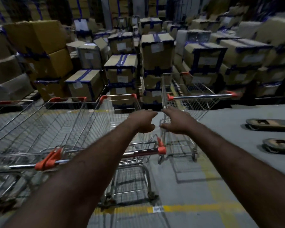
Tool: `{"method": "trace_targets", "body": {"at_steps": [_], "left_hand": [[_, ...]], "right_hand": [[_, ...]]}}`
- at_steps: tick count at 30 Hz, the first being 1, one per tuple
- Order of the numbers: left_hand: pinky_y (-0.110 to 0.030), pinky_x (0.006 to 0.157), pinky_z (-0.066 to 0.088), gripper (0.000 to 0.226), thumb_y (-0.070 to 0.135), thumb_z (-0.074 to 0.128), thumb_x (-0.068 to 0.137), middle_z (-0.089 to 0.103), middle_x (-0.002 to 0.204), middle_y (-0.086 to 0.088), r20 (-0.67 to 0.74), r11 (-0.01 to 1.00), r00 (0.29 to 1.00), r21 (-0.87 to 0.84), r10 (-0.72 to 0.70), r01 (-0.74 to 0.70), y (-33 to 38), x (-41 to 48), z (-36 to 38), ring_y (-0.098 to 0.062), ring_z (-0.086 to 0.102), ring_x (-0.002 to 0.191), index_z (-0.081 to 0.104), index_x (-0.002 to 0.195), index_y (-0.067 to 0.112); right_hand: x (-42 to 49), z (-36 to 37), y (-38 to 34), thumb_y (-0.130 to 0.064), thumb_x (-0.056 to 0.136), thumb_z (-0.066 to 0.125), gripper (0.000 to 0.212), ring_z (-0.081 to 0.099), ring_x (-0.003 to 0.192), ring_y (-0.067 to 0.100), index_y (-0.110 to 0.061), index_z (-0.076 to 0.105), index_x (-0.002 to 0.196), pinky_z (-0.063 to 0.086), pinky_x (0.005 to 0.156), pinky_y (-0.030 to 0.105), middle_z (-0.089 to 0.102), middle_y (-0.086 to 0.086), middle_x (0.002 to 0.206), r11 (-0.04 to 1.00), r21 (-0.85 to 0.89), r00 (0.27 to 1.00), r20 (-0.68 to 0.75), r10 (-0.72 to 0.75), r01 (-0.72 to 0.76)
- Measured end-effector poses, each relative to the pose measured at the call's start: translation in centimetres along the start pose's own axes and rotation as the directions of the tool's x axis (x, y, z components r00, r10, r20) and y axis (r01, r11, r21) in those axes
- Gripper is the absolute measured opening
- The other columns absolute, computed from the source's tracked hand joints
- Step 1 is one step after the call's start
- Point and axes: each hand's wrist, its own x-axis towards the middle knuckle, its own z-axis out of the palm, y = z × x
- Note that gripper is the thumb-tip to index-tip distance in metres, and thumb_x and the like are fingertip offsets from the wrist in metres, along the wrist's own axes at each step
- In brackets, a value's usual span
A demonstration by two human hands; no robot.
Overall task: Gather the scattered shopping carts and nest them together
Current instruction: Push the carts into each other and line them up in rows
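Three wire shopping carts with orange handle caps stand side by side. The middle cart is right in front of me, its handle bar under my forearm. The left cart and a far-left cart stand beside it. A separate cart stands to the right, turned sideways, its handle facing right. My left hand hovers over the middle cart's right side, fingers loosely apart, holding nothing. My right hand reaches beside it at the separate cart's near corner, open; I cannot tell whether it touches.
Stacked cardboard boxes with blue tape fill pallets across the whole back. Yellow lines mark the grey floor. Two flat dark oval things lie on the floor at the right edge.
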Motion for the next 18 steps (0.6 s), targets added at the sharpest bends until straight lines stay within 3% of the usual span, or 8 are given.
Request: {"method": "trace_targets", "body": {"at_steps": [2,6,18], "left_hand": [[-0.040,0.105,0.043,0.067,0.038,0.059,0.096,0.035,0.161,0.002,-0.018,0.998,0.998,0.009,0.059,-0.059,1.8,2.0,-0.8,-0.022,0.040,0.142,0.031,0.157,0.029],[-0.040,0.100,0.049,0.062,0.038,0.061,0.095,0.048,0.153,0.002,-0.052,0.992,0.991,-0.005,0.123,-0.124,4.9,6.2,-1.7,-0.022,0.049,0.134,0.040,0.152,0.031],[-0.044,0.098,0.052,0.058,0.034,0.063,0.093,0.057,0.141,-0.002,-0.050,0.981,0.987,-0.114,0.154,-0.159,9.2,25.6,0.3,-0.023,0.056,0.124,0.045,0.148,0.028]], "right_hand": [[-0.6,-1.3,1.9,-0.055,0.092,0.064,0.074,0.037,0.143,0.028,-0.031,0.033,0.155,0.040,0.108,0.049,0.034,0.003,0.159,1.000,-0.001,0.999,-0.035,0.003,-0.003],[-0.7,-3.4,6.1,-0.054,0.093,0.063,0.076,0.033,0.147,0.028,-0.030,0.030,0.156,0.035,0.113,0.055,0.029,0.005,0.163,0.996,-0.031,0.994,-0.060,0.086,-0.088],[6.4,-5.9,21.9,-0.058,0.091,0.061,0.077,0.029,0.148,0.025,-0.030,0.031,0.156,0.034,0.113,0.055,0.028,0.002,0.163,0.962,-0.120,0.969,-0.068,0.237,-0.244]]}}
